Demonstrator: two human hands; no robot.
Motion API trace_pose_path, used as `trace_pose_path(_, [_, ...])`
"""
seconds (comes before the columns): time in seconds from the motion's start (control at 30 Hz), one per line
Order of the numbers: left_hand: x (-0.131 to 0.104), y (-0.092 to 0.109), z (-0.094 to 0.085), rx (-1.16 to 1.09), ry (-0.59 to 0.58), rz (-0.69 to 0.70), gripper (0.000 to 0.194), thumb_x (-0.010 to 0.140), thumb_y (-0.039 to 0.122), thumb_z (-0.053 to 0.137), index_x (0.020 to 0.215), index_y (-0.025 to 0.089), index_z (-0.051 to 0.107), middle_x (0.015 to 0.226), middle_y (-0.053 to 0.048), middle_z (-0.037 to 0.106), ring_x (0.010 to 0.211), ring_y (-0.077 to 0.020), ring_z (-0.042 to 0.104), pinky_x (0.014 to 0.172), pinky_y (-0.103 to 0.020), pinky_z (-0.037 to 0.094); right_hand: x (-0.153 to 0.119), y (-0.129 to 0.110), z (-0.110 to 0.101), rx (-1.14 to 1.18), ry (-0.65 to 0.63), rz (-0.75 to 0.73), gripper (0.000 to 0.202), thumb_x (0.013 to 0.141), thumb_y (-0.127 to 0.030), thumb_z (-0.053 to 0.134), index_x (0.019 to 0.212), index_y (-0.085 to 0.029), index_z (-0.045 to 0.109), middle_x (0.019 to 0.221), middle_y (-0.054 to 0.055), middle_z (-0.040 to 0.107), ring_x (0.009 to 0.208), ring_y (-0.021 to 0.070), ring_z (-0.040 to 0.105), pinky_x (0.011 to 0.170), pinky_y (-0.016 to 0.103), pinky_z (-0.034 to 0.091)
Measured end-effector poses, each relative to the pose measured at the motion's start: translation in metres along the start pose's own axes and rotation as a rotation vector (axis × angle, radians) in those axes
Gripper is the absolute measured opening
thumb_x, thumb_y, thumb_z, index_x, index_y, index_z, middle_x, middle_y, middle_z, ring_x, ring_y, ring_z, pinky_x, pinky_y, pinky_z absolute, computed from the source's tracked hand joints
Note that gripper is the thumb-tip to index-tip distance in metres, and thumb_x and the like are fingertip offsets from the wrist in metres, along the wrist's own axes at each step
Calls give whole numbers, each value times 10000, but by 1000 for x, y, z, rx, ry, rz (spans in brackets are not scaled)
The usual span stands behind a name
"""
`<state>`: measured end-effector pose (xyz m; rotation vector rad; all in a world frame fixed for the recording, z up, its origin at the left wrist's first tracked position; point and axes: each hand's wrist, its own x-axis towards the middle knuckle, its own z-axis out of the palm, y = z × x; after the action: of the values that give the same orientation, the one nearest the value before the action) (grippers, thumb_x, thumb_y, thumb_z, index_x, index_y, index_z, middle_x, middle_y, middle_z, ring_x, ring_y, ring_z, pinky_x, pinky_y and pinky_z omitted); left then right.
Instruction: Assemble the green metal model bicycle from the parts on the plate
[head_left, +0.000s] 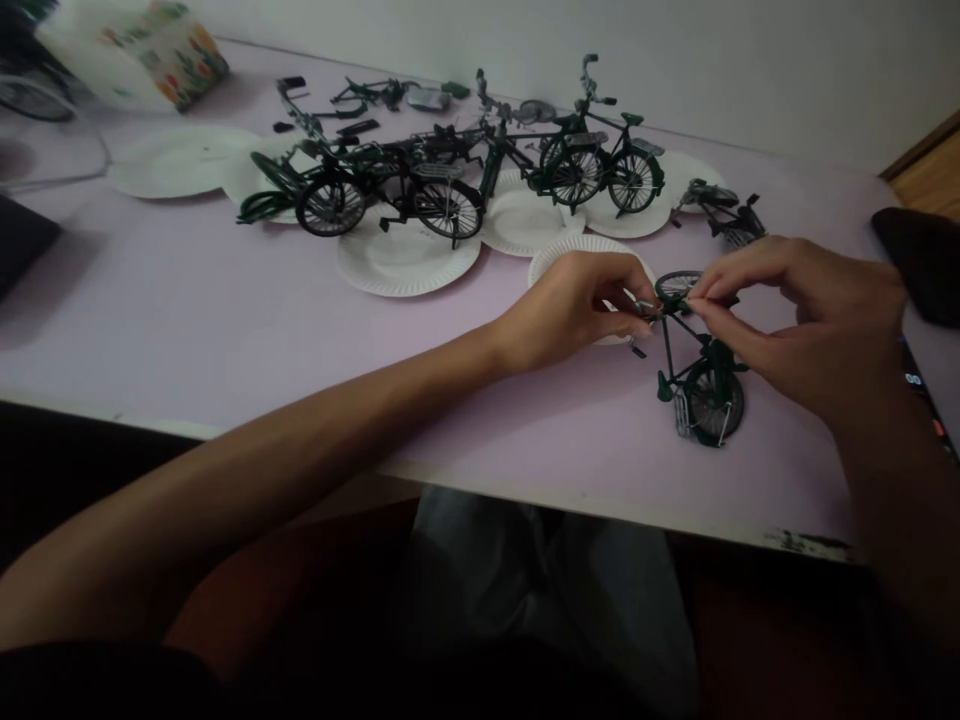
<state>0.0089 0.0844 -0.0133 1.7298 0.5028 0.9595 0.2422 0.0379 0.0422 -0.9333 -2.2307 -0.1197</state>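
A small dark green model bicycle (686,360) lies tilted on the pale pink table, its rear wheel nearest me. My left hand (581,305) pinches its silver handlebar end, thumb and fingers closed. On the other side, my right hand (795,310) has thumb and forefinger closed on the bicycle near the front wheel (677,284) and fork. The exact spot under the right fingertips is too small to make out. A white paper plate (555,258) sits partly hidden behind my left hand.
Several assembled model bicycles (450,195) stand at the back over paper plates (409,265). Loose bicycle parts (382,93) lie near the wall. More parts (724,210) are behind my right hand. A dark phone-like object (919,265) is far right; a floral tissue pack (165,60) stands back left.
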Motion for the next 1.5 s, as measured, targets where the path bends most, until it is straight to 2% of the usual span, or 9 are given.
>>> trace_pose_path(0.1, [1, -1, 0, -80, 17, -35, 205, 850, 163, 838, 968, 127, 675, 891, -34, 733, 825, -143, 746, 768, -290, 621, -1, -2, 0, 65, -51, 14, 205, 913, -138, 775, 862, -270, 626, 912, -19, 778, 852, 199, 772, 744, 357, 611])
trace_pose_path(0.23, [3, -4, 0, -111, 38, -36, 252, 829, 205, 865, 966, 132, 666, 949, -40, 729, 834, -130, 732, 795, -292, 630, -1, -2, 0, 74, -140, -8, 245, 942, -152, 760, 850, -270, 566, 923, -19, 775, 875, 181, 772, 730, 331, 596])
trace_pose_path(0.37, [2, -6, 0, -137, 33, -48, 310, 814, 262, 901, 965, 132, 664, 957, -45, 736, 863, -140, 746, 827, -300, 640, -1, -2, 0, 78, -143, -23, 266, 944, -160, 765, 844, -266, 542, 923, -21, 775, 861, 177, 771, 711, 328, 584])
trace_pose_path(0.57, [2, -6, -2, -163, 16, -79, 379, 792, 333, 951, 971, 136, 681, 938, -41, 748, 886, -161, 760, 868, -332, 654, -2, -5, -2, 36, -177, 30, 283, 984, -158, 719, 842, -271, 502, 947, -19, 768, 903, 190, 770, 747, 359, 589])
trace_pose_path(0.8, [3, -6, -1, -209, 2, -54, 390, 775, 322, 966, 953, 139, 670, 909, -21, 741, 840, -138, 743, 824, -300, 640, -2, -5, -1, 28, -144, -58, 283, 971, -165, 742, 849, -271, 509, 946, -27, 758, 863, 185, 768, 715, 358, 593])
trace_pose_path(1.0, [0, -1, 0, -159, 7, -66, 409, 822, 378, 939, 990, 126, 664, 988, -48, 723, 909, -149, 751, 822, -289, 649, -2, -5, 0, 27, -146, -41, 264, 973, -144, 725, 840, -268, 533, 954, -31, 770, 883, 177, 771, 714, 347, 597])
trace_pose_path(1.13, [-2, 3, 1, -158, -10, -86, 445, 818, 432, 943, 991, 129, 667, 952, -45, 728, 907, -158, 756, 785, -274, 657, -3, -5, 1, 31, -136, -14, 225, 962, -108, 719, 880, -275, 593, 957, -29, 782, 915, 203, 784, 731, 364, 610])
trace_pose_path(1.5, [-4, 14, 5, -124, -16, -53, 365, 797, 376, 947, 949, 160, 695, 960, -48, 757, 980, -203, 763, 878, -346, 661, -2, -4, -5, 158, -140, 63, 212, 922, -177, 805, 876, -295, 636, 918, -47, 778, 847, 186, 759, 743, 361, 618])
